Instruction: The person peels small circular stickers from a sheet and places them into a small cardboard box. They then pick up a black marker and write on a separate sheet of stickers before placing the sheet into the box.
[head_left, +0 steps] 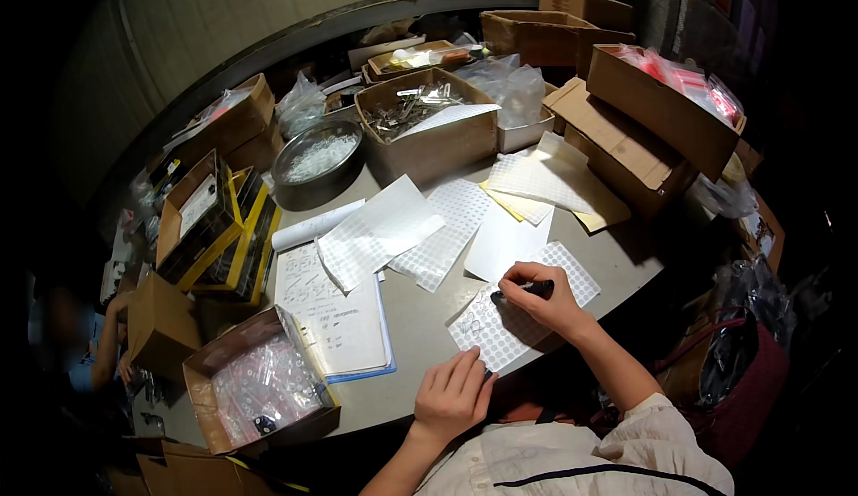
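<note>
My right hand grips a black marker over a sheet of round white stickers. Dark handwritten marks show on stickers at the sheet's left part. At the sheet's near left corner lies my left hand, its fingers bent together. A small dark piece shows by its fingertips, too little of it visible to name. Just beyond the sticker sheet is a plain white sheet. Further left, more sticker sheets overlap an open notebook with handwriting and a blue edge.
A cardboard box of small plastic bags stands at the near left. Behind are a metal bowl of clear small parts and a box of metal pieces. Black-and-yellow trays stack at left; boxes pile at right. Another person's arm shows far left.
</note>
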Tool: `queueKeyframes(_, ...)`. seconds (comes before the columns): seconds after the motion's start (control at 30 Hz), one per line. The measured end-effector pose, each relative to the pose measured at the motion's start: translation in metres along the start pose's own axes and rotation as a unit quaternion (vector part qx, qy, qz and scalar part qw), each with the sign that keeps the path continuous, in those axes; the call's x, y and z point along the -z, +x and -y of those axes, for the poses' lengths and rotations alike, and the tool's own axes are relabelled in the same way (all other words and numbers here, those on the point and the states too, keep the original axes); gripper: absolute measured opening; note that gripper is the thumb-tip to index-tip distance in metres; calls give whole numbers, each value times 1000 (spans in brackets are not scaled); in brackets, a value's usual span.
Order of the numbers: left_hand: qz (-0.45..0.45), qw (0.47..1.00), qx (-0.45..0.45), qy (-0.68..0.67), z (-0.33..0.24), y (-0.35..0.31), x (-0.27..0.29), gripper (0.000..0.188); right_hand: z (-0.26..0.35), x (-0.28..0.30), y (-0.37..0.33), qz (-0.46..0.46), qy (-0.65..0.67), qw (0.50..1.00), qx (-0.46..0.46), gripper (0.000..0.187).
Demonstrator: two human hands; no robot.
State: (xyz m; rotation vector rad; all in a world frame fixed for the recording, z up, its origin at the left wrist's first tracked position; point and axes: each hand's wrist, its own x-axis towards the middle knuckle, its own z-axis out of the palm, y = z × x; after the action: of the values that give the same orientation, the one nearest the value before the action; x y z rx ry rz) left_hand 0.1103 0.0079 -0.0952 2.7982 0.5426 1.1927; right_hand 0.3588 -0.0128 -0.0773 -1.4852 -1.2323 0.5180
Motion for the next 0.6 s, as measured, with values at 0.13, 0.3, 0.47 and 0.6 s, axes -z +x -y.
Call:
queueKeyframes(0.13, 2, 1000, 2, -4, 0, 0, -1, 23, 9, 8, -2, 30, -2, 997, -75, 17)
queueKeyframes(0.3, -1, 1000, 0, 2, 0, 0, 0, 23, -5, 8, 2, -25, -77, 995, 58, 19)
queueKeyframes(0.47, -1, 1000, 1, 3, 0, 0, -1, 23, 1, 10, -2, 11, -12, 999, -29, 19)
queueKeyframes(0.6, -2, 1000, 2, 5, 0, -1, -2, 23, -1, 9, -1, 3, -19, 1000, 1, 19)
